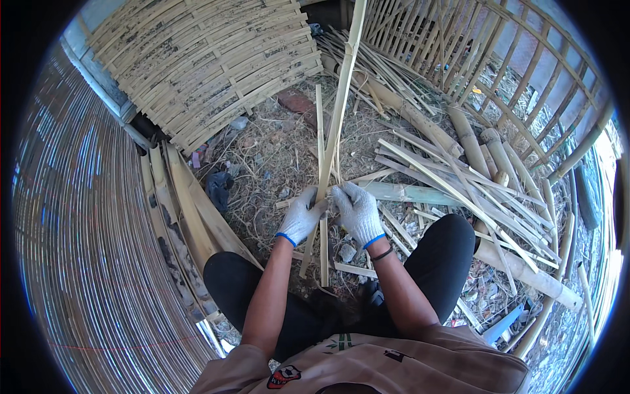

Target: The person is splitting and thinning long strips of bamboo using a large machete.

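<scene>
A long pale bamboo strip (339, 108) rises from between my hands and runs away past the top of the view. My left hand (302, 215), in a white knit glove with a blue cuff, is closed around its near part. Gloved the same way, my right hand (357, 213) sits just beside it, fingertips pinched on a thin bamboo sliver (337, 167) alongside the strip. Whether the sliver is still joined to the strip, I cannot tell. Below my hands, narrow strip ends (323, 253) hang or lie between my knees.
A woven bamboo panel (210, 65) leans at the back left. Split bamboo lengths (190, 217) lie left of my knee. Cut strips (459, 190) and bamboo poles (423, 125) are heaped to the right, before a bamboo fence (525, 65). Near my right leg lies a blue-handled saw (504, 323).
</scene>
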### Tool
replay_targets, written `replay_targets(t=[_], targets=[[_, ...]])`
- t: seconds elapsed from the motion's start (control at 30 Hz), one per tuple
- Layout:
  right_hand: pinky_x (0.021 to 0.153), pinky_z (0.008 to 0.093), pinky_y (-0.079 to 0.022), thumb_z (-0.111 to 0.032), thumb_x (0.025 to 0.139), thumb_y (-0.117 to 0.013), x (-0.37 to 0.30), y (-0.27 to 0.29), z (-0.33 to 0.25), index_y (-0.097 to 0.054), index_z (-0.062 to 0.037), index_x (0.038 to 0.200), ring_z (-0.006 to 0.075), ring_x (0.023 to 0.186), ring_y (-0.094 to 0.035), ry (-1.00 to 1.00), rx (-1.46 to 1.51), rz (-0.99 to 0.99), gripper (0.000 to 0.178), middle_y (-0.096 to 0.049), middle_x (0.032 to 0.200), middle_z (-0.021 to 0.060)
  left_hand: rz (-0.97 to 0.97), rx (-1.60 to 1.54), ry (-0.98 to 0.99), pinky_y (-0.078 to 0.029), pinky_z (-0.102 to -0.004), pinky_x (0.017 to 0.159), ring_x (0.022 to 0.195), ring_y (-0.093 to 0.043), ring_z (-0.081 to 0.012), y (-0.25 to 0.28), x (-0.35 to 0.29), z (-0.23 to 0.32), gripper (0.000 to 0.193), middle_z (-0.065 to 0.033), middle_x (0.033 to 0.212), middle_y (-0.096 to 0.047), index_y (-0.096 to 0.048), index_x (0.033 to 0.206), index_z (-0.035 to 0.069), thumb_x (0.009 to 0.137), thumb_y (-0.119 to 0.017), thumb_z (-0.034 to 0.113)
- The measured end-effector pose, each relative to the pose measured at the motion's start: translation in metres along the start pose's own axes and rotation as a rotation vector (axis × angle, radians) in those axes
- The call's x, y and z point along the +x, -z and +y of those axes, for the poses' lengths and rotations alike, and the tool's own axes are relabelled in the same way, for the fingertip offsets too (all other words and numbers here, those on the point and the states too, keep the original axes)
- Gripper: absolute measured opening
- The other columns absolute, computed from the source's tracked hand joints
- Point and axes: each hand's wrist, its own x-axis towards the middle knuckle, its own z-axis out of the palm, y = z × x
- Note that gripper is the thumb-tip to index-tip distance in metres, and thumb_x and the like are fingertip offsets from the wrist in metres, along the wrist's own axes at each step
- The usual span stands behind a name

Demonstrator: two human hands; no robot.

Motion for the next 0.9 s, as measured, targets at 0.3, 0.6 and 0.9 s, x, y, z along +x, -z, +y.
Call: replay_targets(t=[0.3,0.6,0.9], targets=[[0.043,0.0197,-0.033,-0.028,0.102,-0.052,-0.005,-0.005,0.001,-0.058,-0.0103,0.097,0.0042,0.049,-0.043,-0.484,0.741,-0.179,0.019,-0.048,0.064,-0.0052,0.401,0.376,-0.131,-0.047,-0.0516,0.069,0.083,-0.061,-0.0472,-0.039,0.008,-0.011,0.033,-0.0269,0.083,-0.063,-0.06,0.097,0.002,0.101,-0.044,0.031],[0.036,0.0193,-0.023,-0.035,0.102,-0.051,0.008,0.077,-0.079,-0.055,-0.0118,0.086,0.0037,0.042,-0.033,0.047,0.901,0.188,0.028,-0.04,0.06,-0.0062,0.496,0.394,-0.117,-0.046,-0.0553,0.075,0.086,-0.06,-0.0502,-0.034,0.013,-0.049,0.045,-0.028,0.083,-0.064,-0.061,0.097,0.003,0.102,-0.038,0.041],[0.041,0.0252,-0.032,-0.031,0.101,-0.051,0.067,0.074,-0.126,-0.056,-0.0147,0.077,0.0107,0.042,-0.037,-0.064,0.936,0.338,0.029,-0.041,0.055,-0.0049,0.624,0.436,-0.131,-0.046,-0.0562,0.067,0.077,-0.06,-0.0492,-0.018,0.006,-0.054,0.039,-0.028,0.076,-0.062,-0.058,0.09,0.003,0.101,-0.041,0.036]])
